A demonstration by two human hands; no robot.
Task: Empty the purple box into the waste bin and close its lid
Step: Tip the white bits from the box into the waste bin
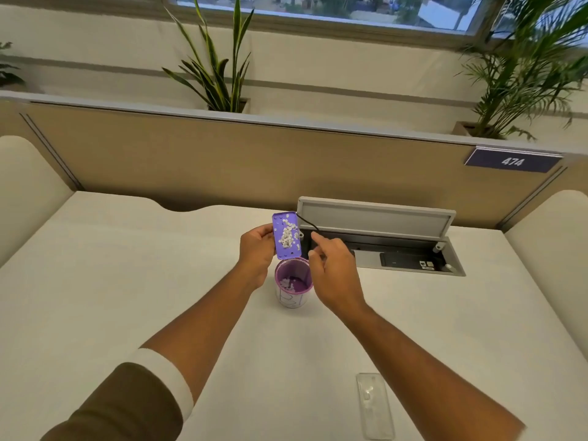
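The left hand (258,249) grips the purple box (286,235) by its left long edge and holds it in the air, tilted up with its open side toward the camera, so that its lower end is just above the waste bin (292,283). Many small white paper bits (288,234) lie inside the box, most of them near the middle. The bin is a small round cup with a purple rim and purple inside (its outer wall is white with some pen marks), and it stands on the white table (127,281) between the two forearms; some white bits are already at its bottom. The right hand (334,272) holds nothing; its fingers are loosely curled and the index finger (319,238) points toward the right edge of the box, very near it, but I cannot tell if it touches. A clear plastic lid (374,405) lies flat on the table, well apart from the box, near the right forearm. Behind the hands, a grey cable hatch (375,218) in the table stands open.
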